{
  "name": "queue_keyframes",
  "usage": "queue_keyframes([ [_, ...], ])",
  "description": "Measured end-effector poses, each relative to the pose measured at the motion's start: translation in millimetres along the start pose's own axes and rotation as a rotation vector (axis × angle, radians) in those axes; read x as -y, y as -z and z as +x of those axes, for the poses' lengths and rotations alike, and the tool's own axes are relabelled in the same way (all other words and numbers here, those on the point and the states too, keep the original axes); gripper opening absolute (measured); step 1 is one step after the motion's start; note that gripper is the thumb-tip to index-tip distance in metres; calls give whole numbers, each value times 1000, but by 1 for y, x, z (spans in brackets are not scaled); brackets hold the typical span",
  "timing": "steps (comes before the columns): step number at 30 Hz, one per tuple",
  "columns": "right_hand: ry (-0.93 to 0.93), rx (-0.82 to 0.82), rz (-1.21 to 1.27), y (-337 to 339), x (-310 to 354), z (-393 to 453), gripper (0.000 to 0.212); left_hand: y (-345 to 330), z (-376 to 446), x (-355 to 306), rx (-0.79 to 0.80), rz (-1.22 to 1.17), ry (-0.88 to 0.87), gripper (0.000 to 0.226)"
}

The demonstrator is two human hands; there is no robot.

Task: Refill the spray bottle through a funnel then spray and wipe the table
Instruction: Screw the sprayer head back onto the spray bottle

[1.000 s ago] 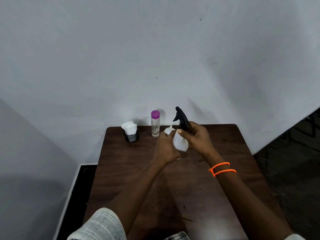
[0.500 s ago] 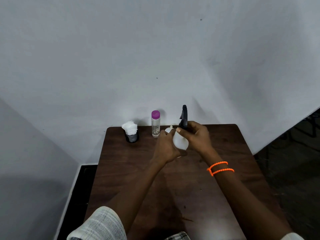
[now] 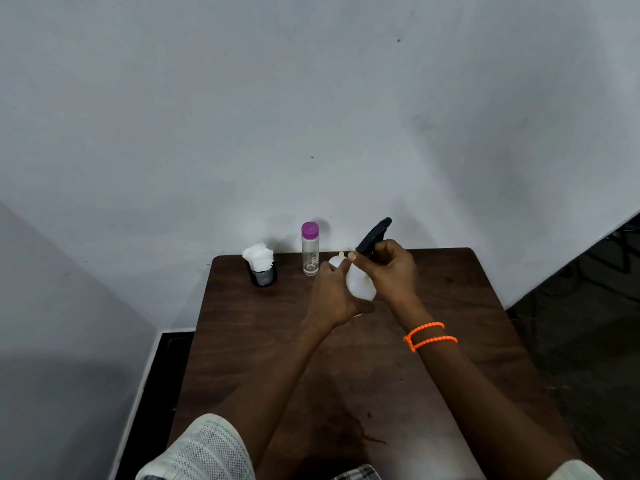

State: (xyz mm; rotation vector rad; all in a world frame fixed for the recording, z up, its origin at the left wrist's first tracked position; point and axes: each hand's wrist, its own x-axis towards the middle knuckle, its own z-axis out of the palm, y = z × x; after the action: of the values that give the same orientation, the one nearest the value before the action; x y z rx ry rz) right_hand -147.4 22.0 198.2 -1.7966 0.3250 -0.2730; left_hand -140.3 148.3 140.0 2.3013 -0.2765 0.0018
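At the bottom edge, a white mesh sleeve [image 3: 204, 448] covers the person's left upper arm, and both bare forearms reach forward over the dark wooden table [image 3: 263, 358], converging toward its far half. The right forearm comes in from the lower right and carries two orange beaded bracelets [image 3: 429, 336] just below the wrist.

The left hand [image 3: 334, 296] is turned with its back to the camera, the fingers curled round the left side and lower part of the white spray bottle [image 3: 360, 284], thumb tucked under near the base; it has a closed hold on the body. The bottle stands roughly upright at the middle of the table's far half; whether its base touches the wood cannot be told, since the hand hides it.

The right hand [image 3: 389, 268] arches over the top of the bottle, wrist bent, fingers closed round the neck of the black spray head [image 3: 374, 235]. The trigger head sticks out above the knuckles, slanting up and to the right.

Just behind the left hand's fingertips a small white funnel [image 3: 337, 259] peeps out, mostly hidden. Beyond it, near the table's far edge, a clear bottle with a purple cap [image 3: 309, 249] stands upright, and further left a dark cup holding white tissues [image 3: 261, 265] sits close to the grey wall [image 3: 311, 98]
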Motion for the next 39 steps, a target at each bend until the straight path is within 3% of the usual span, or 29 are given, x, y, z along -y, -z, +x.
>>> queue_keyframes([
  [8, 21, -57, -82, 14, -7, 4, 83, 7, 0, -2, 23, -45, 19, 97],
  [10, -3, 105, 4, 30, -3, 12, 85, 12, 2, 2, 64, -30, -22, 90],
  [13, -12, 459, 118, 48, 13, 21, 61, 15, 4, 5, 142, -7, -82, 90],
  [15, -5, 548, 122, 51, 21, 25, 54, 14, 3, 3, 175, -19, -110, 93],
  [19, 59, 453, 45, 44, 23, 28, 43, 9, 2, -2, 136, -64, -75, 84],
  [24, -15, -71, -87, 8, 4, -1, 44, 7, 6, -4, 96, -49, -42, 96],
  [26, -1, -151, -43, 0, 2, -14, 37, 7, 6, -2, 95, -45, -50, 96],
  [29, 41, -66, 47, 3, -3, -14, 33, 7, 4, 2, 103, -44, -32, 87],
  [33, 85, 145, 100, 22, -7, 1, 56, 7, 2, 4, 159, -36, -35, 81],
  [35, 95, 201, 100, 27, -7, 7, 54, 6, 2, 3, 171, -20, -47, 83],
  [37, 99, 144, 21, 22, -6, 5, 44, 3, 2, 1, 160, -15, -32, 82],
  [39, 80, -12, -81, 12, -3, -2, 37, 1, 2, -2, 142, -8, -11, 85],
])
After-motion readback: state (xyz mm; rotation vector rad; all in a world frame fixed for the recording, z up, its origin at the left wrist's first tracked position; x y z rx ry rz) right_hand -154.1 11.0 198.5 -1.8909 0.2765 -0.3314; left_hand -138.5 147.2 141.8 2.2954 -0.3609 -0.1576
